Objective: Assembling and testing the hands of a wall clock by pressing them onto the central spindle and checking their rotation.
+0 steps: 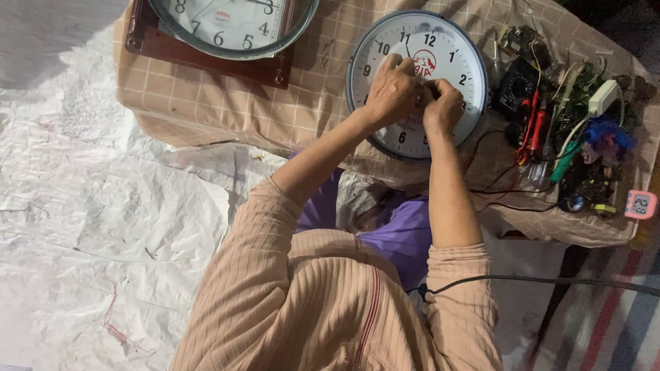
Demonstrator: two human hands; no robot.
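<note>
At 11 o'clock there's another wall clock (234, 24) on a brown wooden board (199, 55), and at 3 o'clock a messy pile of screwdrivers (535, 137), a multimeter (515, 89) and a little pink digital clock (641, 204).

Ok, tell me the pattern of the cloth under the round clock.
Tan cloth with a pale grid check, seen in the head view.

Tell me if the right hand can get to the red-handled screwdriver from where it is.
Probably yes. The right hand rests on the round clock, and the red-handled screwdriver lies just to its right atop the tool pile, with only bare cloth and thin wires between.
</note>
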